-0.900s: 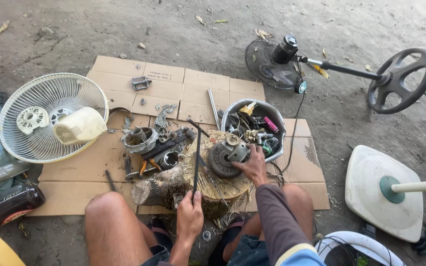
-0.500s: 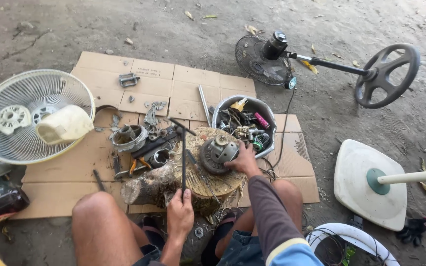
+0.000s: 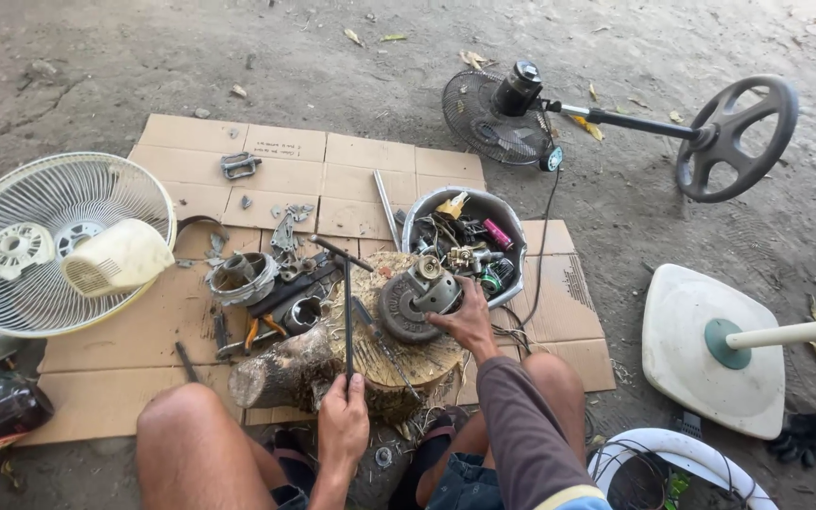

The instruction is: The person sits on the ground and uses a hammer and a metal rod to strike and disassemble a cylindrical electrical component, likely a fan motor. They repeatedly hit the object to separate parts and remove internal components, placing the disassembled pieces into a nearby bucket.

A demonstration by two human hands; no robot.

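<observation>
Gripping a hammer (image 3: 347, 302) by its handle, the left hand (image 3: 343, 422) holds it upright over the stump (image 3: 384, 349). The right hand (image 3: 469, 321) clasps a motor (image 3: 417, 297) atop the stump, beside a bowl (image 3: 512, 222) of parts on cardboard (image 3: 266, 175).

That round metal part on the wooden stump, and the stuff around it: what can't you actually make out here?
- Round metal part, head view: its near edge is covered by the right hand.
- Hammer: the handle's end is hidden in the left hand.
- Bowl: its small parts are too tangled and tiny to identify.
- White fan guard: cut off by the bottom edge.
</observation>
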